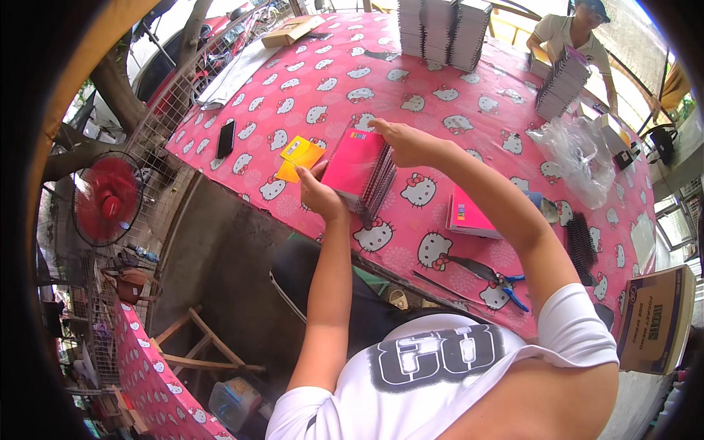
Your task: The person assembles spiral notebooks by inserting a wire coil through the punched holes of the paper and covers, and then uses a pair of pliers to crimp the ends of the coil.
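A stack of pink-covered spiral-bound notebooks (359,172) is being squared up near the front-left edge of the desk (440,110), which is covered in a pink cartoon-cat cloth. The left hand (320,192) is pressed against the stack's near corner, fingers curled and closed onto the edge. The right hand (405,141) is laid on the far top corner, index finger stretched out, the rest loosely bent; whether anything is actually pinched there can't be told.

So it looks like the stack is in the middle of being aligned or counted, not lifted. For the next move, a firm grip from both sides would probably be needed so the covers don't fan out, since the spiral edges look a bit staggered.

Just left of the stack, yellow and orange cards (299,156) are lying flat, with a black phone (226,138) further left. A single pink notebook (469,215) and blue-handled pliers (495,279) are sitting to the right. More stacks (440,29) are piled at the far end, where another person (568,37) is handling one.
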{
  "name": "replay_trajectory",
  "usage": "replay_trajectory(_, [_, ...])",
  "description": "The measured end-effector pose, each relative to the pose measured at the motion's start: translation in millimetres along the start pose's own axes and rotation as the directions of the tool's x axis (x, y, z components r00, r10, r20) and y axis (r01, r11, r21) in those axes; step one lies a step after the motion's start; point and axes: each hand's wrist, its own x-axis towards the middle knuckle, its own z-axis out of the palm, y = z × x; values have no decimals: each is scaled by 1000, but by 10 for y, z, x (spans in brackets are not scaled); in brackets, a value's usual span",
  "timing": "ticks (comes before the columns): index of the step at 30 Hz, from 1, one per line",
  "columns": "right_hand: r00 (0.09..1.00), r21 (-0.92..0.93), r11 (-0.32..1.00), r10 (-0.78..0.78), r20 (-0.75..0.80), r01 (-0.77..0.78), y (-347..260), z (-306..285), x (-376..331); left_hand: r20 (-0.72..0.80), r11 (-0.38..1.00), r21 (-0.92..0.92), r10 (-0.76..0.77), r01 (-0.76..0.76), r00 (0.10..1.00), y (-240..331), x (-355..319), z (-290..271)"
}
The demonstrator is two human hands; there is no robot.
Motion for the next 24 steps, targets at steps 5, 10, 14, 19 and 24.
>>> replay_trajectory(5, [894, -28, 995, -96, -439, 93, 42, -317, -1065, 230, 973, 19, 219, -230, 948, 598, -239, -141])
replay_trajectory(10, [696, 292, 917, 396, -598, -272, 471, -155, -2428, 959, 723, -233, 280, 650, 33, 1533, -1473, -115])
replay_trajectory(14, [552, 450, 843, 535, -639, -295, 617, 139, -3073, 676, 409, 54, 656, 911, -335, 1807, -1992, 110])
replay_trajectory(19, [459, 514, 785, 620, -637, -346, 663, 273, -3511, 643, 210, 193, 711, 958, -285, 1843, -2173, 271])
replay_trajectory(24, [509, 542, 786, 610, -607, -297, 653, 304, -3373, 630, 195, 267, 706, 944, -324, 1820, -2288, 234])
